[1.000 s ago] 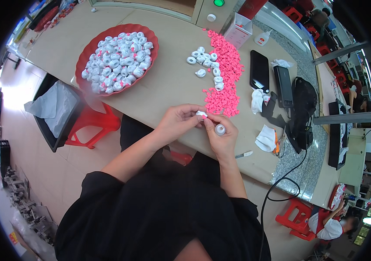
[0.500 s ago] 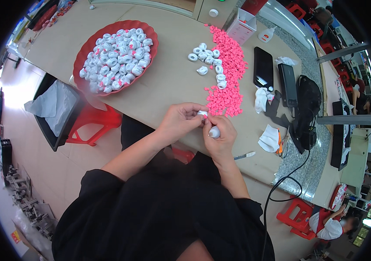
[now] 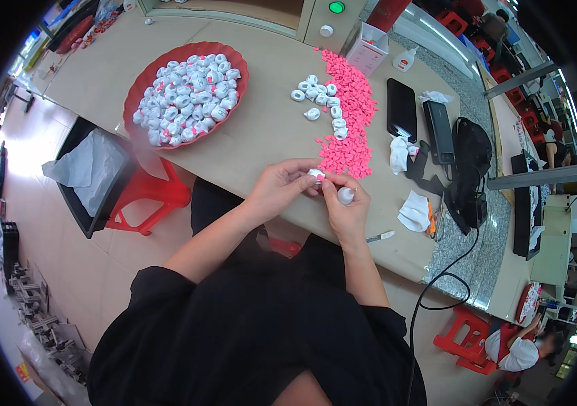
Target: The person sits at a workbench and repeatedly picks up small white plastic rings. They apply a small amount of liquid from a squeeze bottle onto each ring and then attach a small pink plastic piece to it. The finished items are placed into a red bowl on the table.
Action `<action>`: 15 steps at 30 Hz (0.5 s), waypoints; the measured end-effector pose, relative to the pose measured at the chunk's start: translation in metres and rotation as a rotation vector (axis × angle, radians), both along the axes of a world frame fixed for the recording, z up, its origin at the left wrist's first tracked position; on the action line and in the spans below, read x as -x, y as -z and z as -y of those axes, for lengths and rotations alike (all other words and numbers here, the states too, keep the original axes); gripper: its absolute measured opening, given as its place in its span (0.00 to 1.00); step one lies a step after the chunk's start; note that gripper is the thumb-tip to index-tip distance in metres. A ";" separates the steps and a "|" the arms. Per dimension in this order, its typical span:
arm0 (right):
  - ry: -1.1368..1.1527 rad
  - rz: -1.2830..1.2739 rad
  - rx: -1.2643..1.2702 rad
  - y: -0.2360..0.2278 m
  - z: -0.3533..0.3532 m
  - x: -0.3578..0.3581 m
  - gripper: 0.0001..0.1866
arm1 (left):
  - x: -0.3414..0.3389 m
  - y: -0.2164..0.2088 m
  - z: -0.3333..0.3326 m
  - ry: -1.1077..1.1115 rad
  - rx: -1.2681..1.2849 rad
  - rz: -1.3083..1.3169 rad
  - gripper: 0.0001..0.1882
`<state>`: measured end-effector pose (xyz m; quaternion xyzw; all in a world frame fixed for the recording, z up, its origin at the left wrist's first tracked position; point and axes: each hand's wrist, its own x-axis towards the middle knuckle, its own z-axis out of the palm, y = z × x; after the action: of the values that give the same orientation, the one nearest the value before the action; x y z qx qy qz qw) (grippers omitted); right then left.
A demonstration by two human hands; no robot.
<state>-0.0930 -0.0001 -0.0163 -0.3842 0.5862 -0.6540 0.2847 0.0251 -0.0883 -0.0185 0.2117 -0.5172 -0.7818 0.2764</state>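
Note:
Between the fingertips of my left hand is a small white ring-shaped part with dark marks. A pink piece sits against it, and the thumb and forefinger of my right hand press there. Tucked in the right palm is a small white squeeze bottle. Just beyond my hands spreads a heap of small pink pieces. Several loose white ring-shaped parts lie along its left side. A red scalloped bowl at the left is heaped with similar white parts, some bearing pink pieces.
Right of the heap lie a black phone-like device, a dark oblong case, a black bag and crumpled tissues. A small blade tool rests by my right wrist. A lined black bin stands left, near a red stool.
My right thumb and forefinger have shifted onto the pink piece at the white part. The bottle has tilted in my right palm. The whole view has shifted slightly.

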 end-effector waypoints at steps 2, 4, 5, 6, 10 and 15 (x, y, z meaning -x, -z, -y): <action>-0.006 0.006 -0.004 0.000 -0.002 0.001 0.05 | 0.000 0.000 0.002 0.037 0.028 0.035 0.13; -0.001 0.024 -0.014 0.002 -0.002 0.003 0.05 | 0.001 -0.004 0.004 0.106 0.067 0.081 0.14; 0.005 0.037 -0.023 0.004 -0.002 0.003 0.05 | 0.001 -0.007 0.005 0.132 0.071 0.109 0.14; 0.012 0.052 -0.033 0.005 -0.003 0.003 0.05 | 0.000 -0.009 0.005 0.159 0.073 0.137 0.15; 0.022 0.037 -0.013 0.000 -0.003 0.003 0.05 | 0.001 -0.014 0.002 0.208 0.157 0.224 0.14; 0.000 0.065 0.005 0.005 -0.003 0.004 0.05 | 0.005 -0.012 -0.003 0.139 0.278 0.246 0.12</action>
<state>-0.0970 0.0033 -0.0212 -0.3635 0.5751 -0.6676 0.3025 0.0202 -0.0854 -0.0061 0.2291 -0.6636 -0.6882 0.1830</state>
